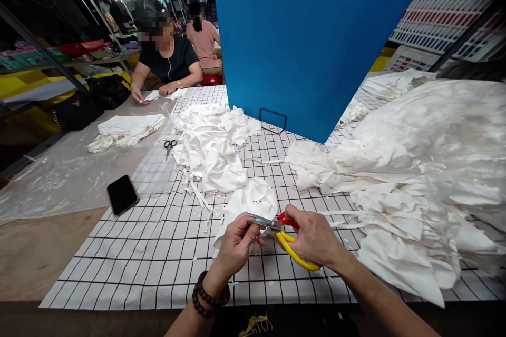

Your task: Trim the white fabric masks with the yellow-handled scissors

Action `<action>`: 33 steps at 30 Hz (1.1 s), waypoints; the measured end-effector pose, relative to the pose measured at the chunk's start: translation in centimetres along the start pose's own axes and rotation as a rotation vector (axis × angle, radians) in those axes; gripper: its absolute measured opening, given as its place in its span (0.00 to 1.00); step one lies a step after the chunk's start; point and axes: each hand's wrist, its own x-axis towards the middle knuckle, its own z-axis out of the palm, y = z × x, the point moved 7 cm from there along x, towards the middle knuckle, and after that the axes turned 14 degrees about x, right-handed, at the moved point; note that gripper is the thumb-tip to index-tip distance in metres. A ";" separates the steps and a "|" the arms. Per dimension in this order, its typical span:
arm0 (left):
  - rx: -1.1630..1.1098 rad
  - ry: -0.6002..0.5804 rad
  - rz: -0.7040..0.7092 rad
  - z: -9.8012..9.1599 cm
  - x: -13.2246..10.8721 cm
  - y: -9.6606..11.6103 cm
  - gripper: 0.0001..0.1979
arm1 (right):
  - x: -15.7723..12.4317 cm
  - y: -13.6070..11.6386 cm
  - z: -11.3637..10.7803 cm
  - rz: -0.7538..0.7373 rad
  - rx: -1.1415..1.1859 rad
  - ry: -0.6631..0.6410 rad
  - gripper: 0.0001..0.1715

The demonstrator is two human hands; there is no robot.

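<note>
Scissors (298,255) with one yellow and one red handle are in my right hand (314,237), their blades parted and pointing left. My left hand (239,239) pinches the edge of a white cloth piece (253,200), right beside the blade tips. That cloth spreads out on the table behind my fingers; the exact spot between the blades is hard to make out. Farther back lies a heap of crumpled white cloth pieces (213,142). To the right, a larger mound of white cloth (387,174) rests partly under clear plastic.
A blue board (308,42) stands on the grid-patterned tablecloth (150,268) ahead. A black phone (122,195), small dark scissors (169,147) and a stack of white cloth (126,129) lie left. A person (168,63) handles cloth at the far side; another sits behind.
</note>
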 end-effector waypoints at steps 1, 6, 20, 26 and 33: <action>-0.007 -0.004 -0.008 0.1 0.0 -0.1 0.09 | 0.0 0.2 0.1 0.001 0.001 0.003 0.16; -0.031 -0.015 -0.064 0.3 0.2 -0.1 0.10 | 0.0 1.4 1.0 0.046 0.109 0.014 0.19; 1.049 0.125 -0.326 -6.8 4.5 -3.3 0.11 | -5.4 11.2 -2.5 0.572 0.283 0.179 0.13; 1.253 0.608 -0.235 -17.6 14.8 7.8 0.17 | -2.1 14.8 -6.1 0.503 0.135 0.559 0.12; 0.809 0.158 -0.205 -7.9 18.7 5.4 0.28 | 3.5 13.8 -5.6 0.282 0.063 0.657 0.04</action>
